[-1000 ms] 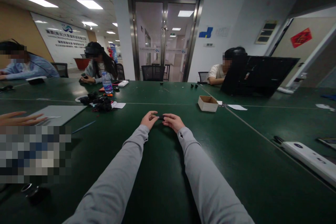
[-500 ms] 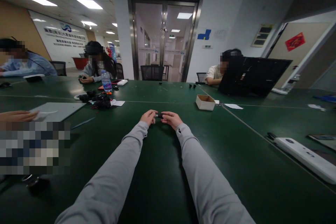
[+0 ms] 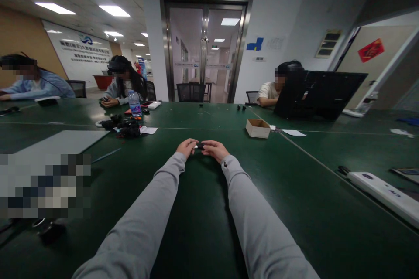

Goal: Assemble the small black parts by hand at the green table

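Note:
Both my arms, in grey sleeves, reach out over the green table (image 3: 294, 174). My left hand (image 3: 186, 147) and my right hand (image 3: 214, 150) meet at the middle of the table and pinch a small black part (image 3: 199, 145) between their fingertips. The part is tiny and mostly hidden by my fingers. Both hands rest low, at or just above the tabletop.
A small cardboard box (image 3: 258, 128) stands to the far right of my hands. A pile of black parts (image 3: 126, 127) and a water bottle (image 3: 134, 103) lie at the far left. A white device (image 3: 381, 190) lies near the right edge. An open laptop (image 3: 319, 94) stands behind. Other people sit around the table.
My hands have stayed together on the small black part. A neighbour's hand at the left edge has drawn out of view.

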A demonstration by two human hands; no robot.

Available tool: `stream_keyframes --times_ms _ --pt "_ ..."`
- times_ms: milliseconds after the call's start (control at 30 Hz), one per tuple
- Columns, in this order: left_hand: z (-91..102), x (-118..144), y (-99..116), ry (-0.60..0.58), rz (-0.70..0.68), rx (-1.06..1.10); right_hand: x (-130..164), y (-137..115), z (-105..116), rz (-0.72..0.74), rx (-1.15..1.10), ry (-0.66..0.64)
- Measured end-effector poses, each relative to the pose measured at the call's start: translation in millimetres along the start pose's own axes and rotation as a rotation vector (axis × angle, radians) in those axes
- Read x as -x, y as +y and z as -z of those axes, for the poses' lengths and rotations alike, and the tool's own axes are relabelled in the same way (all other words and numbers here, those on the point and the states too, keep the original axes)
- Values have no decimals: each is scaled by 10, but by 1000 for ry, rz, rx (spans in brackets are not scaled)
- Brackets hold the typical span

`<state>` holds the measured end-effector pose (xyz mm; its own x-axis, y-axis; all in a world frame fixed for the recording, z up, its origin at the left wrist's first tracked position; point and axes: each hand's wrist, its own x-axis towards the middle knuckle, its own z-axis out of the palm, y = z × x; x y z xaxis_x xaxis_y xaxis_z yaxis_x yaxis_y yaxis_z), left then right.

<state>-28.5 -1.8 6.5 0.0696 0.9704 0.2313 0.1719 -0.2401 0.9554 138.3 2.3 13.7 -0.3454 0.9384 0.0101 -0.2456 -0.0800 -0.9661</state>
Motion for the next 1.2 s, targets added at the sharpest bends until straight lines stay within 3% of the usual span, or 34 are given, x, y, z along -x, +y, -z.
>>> stream_keyframes --times_ms 567,1200 --pt "2 23 102 -21 82 9 -11 18 16 7 -1 4" --pt "28 -25 12 -9 40 -31 -14 12 10 -3 2 24"
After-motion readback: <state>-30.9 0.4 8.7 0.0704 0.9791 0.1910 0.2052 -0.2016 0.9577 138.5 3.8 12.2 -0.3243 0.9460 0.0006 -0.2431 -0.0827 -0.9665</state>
